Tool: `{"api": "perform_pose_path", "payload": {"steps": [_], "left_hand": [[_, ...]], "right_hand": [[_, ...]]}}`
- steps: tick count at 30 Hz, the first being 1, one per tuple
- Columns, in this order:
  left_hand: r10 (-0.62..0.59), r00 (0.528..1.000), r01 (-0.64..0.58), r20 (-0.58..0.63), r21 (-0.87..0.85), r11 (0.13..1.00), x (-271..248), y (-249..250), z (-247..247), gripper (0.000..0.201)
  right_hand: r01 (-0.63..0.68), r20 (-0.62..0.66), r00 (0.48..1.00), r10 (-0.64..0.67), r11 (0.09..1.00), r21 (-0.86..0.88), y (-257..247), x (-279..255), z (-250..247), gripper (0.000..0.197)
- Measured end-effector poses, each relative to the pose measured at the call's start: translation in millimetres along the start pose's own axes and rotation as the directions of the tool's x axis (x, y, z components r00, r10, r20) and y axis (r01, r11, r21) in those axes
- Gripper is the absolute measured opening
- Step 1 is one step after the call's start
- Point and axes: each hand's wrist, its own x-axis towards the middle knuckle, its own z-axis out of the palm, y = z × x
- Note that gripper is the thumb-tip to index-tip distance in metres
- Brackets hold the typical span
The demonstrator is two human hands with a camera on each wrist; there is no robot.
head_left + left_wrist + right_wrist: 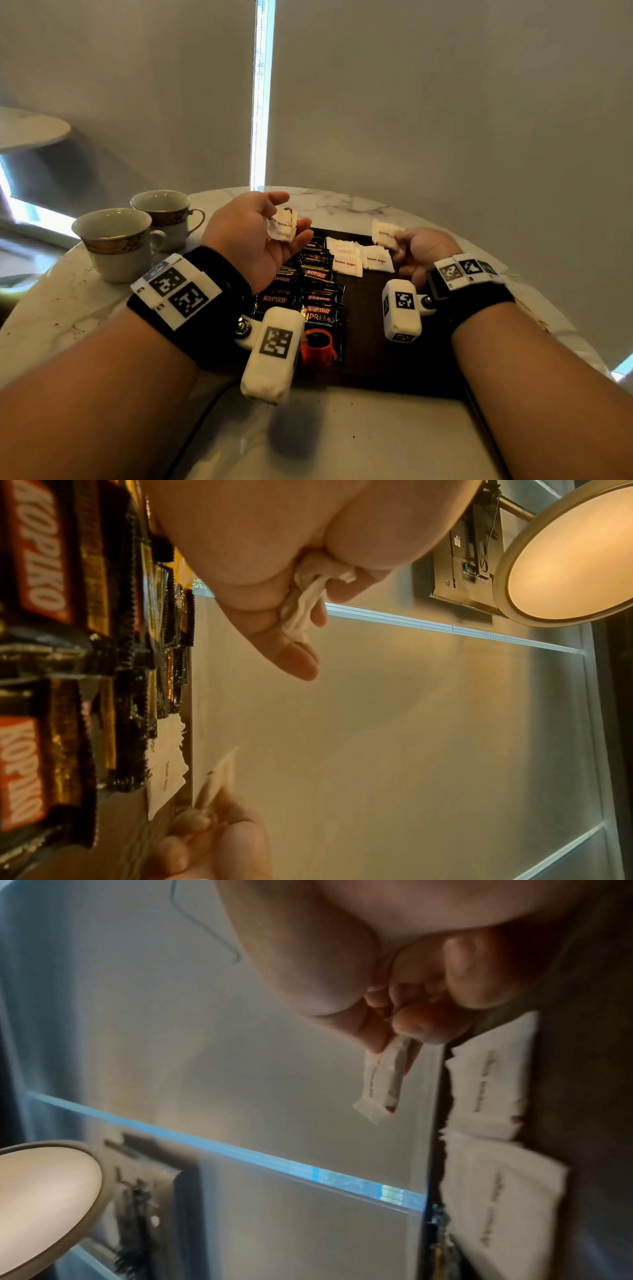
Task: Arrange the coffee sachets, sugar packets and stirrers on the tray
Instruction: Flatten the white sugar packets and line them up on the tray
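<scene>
A dark wooden tray (pixel 371 301) lies on the marble table. Black Kopiko coffee sachets (pixel 317 294) sit overlapped in columns on its left half. White brown sugar packets (pixel 356 258) lie in a row at its far end. My left hand (pixel 274 226), palm up above the tray's far left corner, holds a small stack of sugar packets (pixel 282 226), thumb over them; the stack (pixel 303 607) shows edge-on in the left wrist view. My right hand (pixel 416 248) pinches one sugar packet (pixel 385 233) above the tray's far right; that packet (pixel 380 1085) hangs from its fingertips. No stirrers are visible.
Two empty teacups (pixel 118 240) with patterned rims stand on the round marble table (pixel 359 205) left of the tray. A grey blind hangs close behind the table. A cable runs off the near edge below my left wrist.
</scene>
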Motion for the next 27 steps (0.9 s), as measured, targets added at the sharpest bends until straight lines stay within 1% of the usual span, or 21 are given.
{"api": "perform_pose_path", "payload": {"steps": [2,4,6,8,12,17,20,24,27], "left_hand": [[0.001,1.000,-0.002,-0.002,-0.016,1.000,-0.2,0.2,0.3,0.033],[-0.001,1.000,0.001,-0.002,-0.014,1.000,-1.1,1.0,0.7,0.033],[-0.006,1.000,0.006,0.003,-0.005,1.000,-1.8,1.4,0.7,0.033],[-0.009,1.000,0.009,0.005,0.005,1.000,-2.3,1.5,0.9,0.032],[-0.020,1.000,0.020,0.000,0.011,1.000,-2.9,0.8,0.9,0.033],[-0.023,1.000,0.023,0.005,0.027,0.999,-4.0,-0.6,1.6,0.033],[-0.025,1.000,0.025,0.000,0.027,0.999,-3.9,-1.1,1.6,0.034],[-0.022,1.000,0.022,0.008,0.024,0.999,-4.3,-0.3,1.0,0.034],[-0.023,1.000,0.022,0.010,0.027,0.999,-4.5,-0.6,1.0,0.034]], "right_hand": [[-0.062,-0.007,0.998,0.061,0.994,-0.090,6.6,3.6,-0.3,0.013],[-0.077,-0.022,0.997,0.074,0.983,-0.165,8.0,2.9,-0.4,0.011],[-0.092,-0.018,0.996,0.090,0.976,-0.198,9.1,2.9,-0.7,0.011],[-0.104,-0.023,0.995,0.101,0.974,-0.200,10.5,2.4,-0.3,0.016],[-0.092,-0.018,0.996,0.090,0.975,-0.200,12.3,-0.7,-0.3,0.016],[-0.107,0.041,0.992,0.121,0.961,-0.256,9.3,-7.6,-3.3,0.016],[-0.117,0.041,0.990,0.135,0.947,-0.300,8.0,-9.5,-4.5,0.017],[-0.125,0.028,0.990,0.138,0.953,-0.274,9.6,-6.9,-3.4,0.017],[-0.126,0.029,0.990,0.141,0.945,-0.301,10.1,-7.0,-3.2,0.017]]}}
